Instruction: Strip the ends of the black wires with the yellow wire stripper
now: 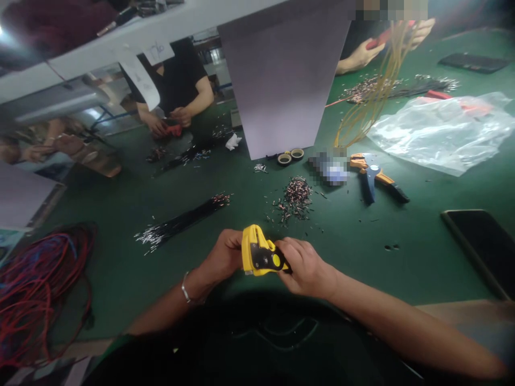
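Observation:
My right hand (308, 268) is closed around the handles of a yellow and black wire stripper (261, 256), held low over the green table near my body. My left hand (223, 258), with a bracelet at the wrist, is at the tool's jaw end. Its fingers are pinched together, and whatever they hold is hidden behind the stripper head. A bundle of black wires (187, 221) with bared ends lies beyond my left hand. Just past the stripper is a heap of small dark and coppery offcuts (296, 197).
An orange and blue wire stripper (373, 174), a phone (477, 241) and a clear plastic bag (438, 134) lie to the right. Tangled red and blue wires (44, 295) fill the left. An upright panel (285, 80) divides the table; other people work beyond it.

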A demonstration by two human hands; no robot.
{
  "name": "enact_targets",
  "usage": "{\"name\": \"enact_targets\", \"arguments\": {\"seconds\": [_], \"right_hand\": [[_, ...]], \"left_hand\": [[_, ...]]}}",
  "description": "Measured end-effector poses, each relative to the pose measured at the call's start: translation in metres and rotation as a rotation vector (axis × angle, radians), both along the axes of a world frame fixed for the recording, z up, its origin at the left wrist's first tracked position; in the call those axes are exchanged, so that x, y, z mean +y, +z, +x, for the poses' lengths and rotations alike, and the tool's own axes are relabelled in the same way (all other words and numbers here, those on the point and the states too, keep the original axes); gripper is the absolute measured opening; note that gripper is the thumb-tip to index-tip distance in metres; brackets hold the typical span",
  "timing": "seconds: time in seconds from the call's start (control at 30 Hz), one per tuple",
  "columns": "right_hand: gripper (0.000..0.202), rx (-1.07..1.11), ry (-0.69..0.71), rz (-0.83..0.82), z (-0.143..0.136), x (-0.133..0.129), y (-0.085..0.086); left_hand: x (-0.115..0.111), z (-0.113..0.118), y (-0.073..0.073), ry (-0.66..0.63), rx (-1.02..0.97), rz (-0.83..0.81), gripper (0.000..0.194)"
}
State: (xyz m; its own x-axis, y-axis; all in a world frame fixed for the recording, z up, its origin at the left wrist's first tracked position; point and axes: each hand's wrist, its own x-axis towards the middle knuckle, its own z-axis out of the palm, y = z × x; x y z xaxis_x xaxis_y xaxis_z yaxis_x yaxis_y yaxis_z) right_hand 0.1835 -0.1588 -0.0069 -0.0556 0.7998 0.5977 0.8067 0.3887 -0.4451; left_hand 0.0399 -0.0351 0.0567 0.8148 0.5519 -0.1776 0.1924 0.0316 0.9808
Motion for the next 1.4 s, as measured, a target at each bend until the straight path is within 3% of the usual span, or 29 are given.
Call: {"name": "enact_targets", "arguments": {"seconds": [0.2,0.63,1.0,1.1,1.2,1.3,1.4], "right_hand": [[0.033,-0.009,-0.03,-0.012,0.001,0.0,-0.004],[0.033,0.022,0.017,-0.122,0.005,0.006,-0.005],[0.027,0.011,0.036,-0.163,0.021,0.011,-0.005],[0.024,0.153,-0.089,-0.163,0.03,0.014,-0.005],[0.019,0.402,-0.177,-0.269,0.035,0.017,-0.001],[0.018,0.731,-0.159,-0.403,0.033,0.02,0.003],[0.023,1.065,-0.057,-0.508,0.03,0.024,0.005]], "left_hand": [[0.001,-0.004,-0.016,0.013,-0.036,-0.1,0.044],[0.001,0.004,-0.009,0.113,0.045,-0.336,0.043],[-0.002,-0.002,-0.009,0.099,0.081,-0.29,0.026],[0.0,-0.002,-0.011,0.09,0.094,-0.346,0.015],[0.004,0.001,-0.013,0.118,0.085,-0.405,0.013],[0.007,0.002,-0.016,0.132,0.054,-0.438,0.013],[0.008,0.001,-0.018,0.133,0.039,-0.43,0.013]]}}
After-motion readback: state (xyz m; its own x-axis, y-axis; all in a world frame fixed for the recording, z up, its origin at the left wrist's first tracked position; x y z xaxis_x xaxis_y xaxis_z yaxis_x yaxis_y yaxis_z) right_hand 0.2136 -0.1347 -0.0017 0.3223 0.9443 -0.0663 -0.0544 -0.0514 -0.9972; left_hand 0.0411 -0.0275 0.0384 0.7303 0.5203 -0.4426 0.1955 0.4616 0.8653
